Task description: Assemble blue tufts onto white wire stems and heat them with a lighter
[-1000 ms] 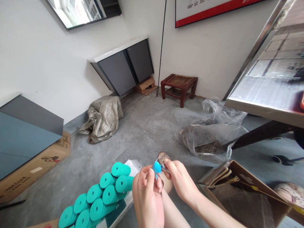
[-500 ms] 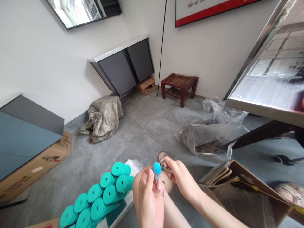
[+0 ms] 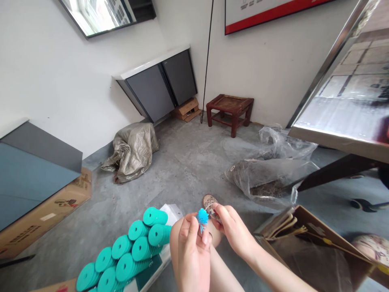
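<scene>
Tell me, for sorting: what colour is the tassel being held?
Bright blue tassel, clearest in the head view.

Single head view, looking forward-down; hands close at bottom centre, floor and wall stretching well beyond.

My left hand (image 3: pixel 192 243) sits a touch lower and nearer my knee than a second ago, and the blue tuft (image 3: pixel 202 216) pinched at its fingertips has slid slightly right and down with it. My right hand (image 3: pixel 234 231) has drifted a little lower too, its fingertips now closer against the tuft, hiding more of the small perforated piece (image 3: pixel 208 200) behind.
</scene>
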Demonstrator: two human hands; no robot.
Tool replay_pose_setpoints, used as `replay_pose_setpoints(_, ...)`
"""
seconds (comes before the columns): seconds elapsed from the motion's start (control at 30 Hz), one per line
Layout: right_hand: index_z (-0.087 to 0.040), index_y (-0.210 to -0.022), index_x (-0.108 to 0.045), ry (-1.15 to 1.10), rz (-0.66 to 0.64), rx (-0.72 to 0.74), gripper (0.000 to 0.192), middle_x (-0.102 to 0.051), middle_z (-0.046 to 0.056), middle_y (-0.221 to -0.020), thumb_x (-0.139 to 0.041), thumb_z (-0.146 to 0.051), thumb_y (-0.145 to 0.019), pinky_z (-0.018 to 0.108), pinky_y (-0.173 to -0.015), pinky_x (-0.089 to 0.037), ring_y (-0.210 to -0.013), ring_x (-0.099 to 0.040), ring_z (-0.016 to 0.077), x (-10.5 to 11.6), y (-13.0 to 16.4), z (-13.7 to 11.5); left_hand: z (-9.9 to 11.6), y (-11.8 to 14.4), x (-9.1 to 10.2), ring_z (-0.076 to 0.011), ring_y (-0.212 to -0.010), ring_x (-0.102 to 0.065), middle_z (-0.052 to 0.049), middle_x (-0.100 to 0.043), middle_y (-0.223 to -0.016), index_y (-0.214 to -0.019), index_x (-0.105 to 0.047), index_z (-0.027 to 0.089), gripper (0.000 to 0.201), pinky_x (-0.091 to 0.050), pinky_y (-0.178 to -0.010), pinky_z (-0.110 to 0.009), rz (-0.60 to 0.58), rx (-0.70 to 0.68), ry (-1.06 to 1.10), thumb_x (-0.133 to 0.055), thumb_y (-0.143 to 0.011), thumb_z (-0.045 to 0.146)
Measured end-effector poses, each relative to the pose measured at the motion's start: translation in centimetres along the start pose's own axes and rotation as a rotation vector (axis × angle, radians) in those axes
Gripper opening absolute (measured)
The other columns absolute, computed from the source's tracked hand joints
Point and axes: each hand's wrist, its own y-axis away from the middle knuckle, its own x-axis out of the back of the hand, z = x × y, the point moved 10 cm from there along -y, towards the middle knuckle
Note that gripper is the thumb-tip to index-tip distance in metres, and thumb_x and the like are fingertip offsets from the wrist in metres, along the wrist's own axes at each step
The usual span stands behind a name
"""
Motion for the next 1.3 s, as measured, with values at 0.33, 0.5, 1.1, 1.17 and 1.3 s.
replay_pose_setpoints(0.33, -0.019, -0.053, -0.030, -0.301, -0.054, -0.159, 0.048, -0.027, -0.006, -0.045, -0.039, -0.058, -0.078, 0.024, -0.045, -0.012, -0.045, -0.018, 0.0073, -0.9, 0.5, 1.8, -0.5, 0.0, -0.5, -0.0018, -0.046, -0.036, 0.003, -0.047, -0.061, -0.072, -0.053, 0.014, 0.027, -0.035, -0.046, -0.016, -0.024, 0.032, 0.003, -0.073, -0.065, 0.032)
replay_pose_setpoints(0.5, -0.020, -0.050, -0.026, -0.285, -0.048, -0.102, 0.044, -0.025, -0.006, -0.041, -0.036, -0.054, -0.077, 0.025, -0.044, -0.013, -0.042, -0.020, 0.0072, -0.5, 0.3, 1.2, -0.5, 0.2, -1.6, -0.0021, -0.045, -0.037, 0.004, -0.042, -0.055, -0.067, -0.051, 0.014, 0.025, -0.034, -0.046, -0.015, -0.093, 0.026, -0.031, -0.068, -0.071, 0.031)
replay_pose_setpoints(1.1, -0.017, -0.047, -0.033, -0.160, -0.098, -0.089, 0.060, -0.028, -0.004, -0.042, -0.028, -0.069, -0.078, 0.023, -0.043, -0.017, -0.040, -0.024, 0.0069, 3.1, -9.4, -0.1, 1.3, -12.6, -6.6, -0.0014, -0.040, -0.038, 0.001, -0.057, -0.061, -0.072, -0.048, 0.014, 0.030, -0.030, -0.040, -0.013, -0.095, 0.010, 0.119, -0.075, -0.061, 0.025)
replay_pose_setpoints(1.17, -0.016, -0.053, -0.038, -0.166, -0.110, -0.123, 0.059, -0.032, -0.003, -0.045, -0.031, -0.070, -0.076, 0.022, -0.044, -0.020, -0.042, -0.028, 0.0069, 4.5, -9.0, 2.3, 1.1, -14.7, -7.3, -0.0014, -0.039, -0.038, 0.001, -0.056, -0.060, -0.072, -0.049, 0.014, 0.025, -0.030, -0.039, -0.013, -0.087, 0.024, 0.133, -0.071, -0.066, 0.023)
replay_pose_setpoints(1.3, -0.016, -0.057, -0.043, 0.052, -0.127, -0.234, 0.043, -0.034, -0.005, -0.049, -0.064, -0.055, -0.057, 0.021, -0.047, -0.028, -0.045, -0.031, 0.0069, 8.1, -2.7, 12.1, -0.3, -17.1, -7.4, -0.0014, -0.037, -0.037, 0.001, -0.054, -0.057, -0.070, -0.048, 0.014, 0.014, -0.028, -0.036, -0.012, -0.060, 0.089, 0.117, -0.057, -0.079, 0.021)
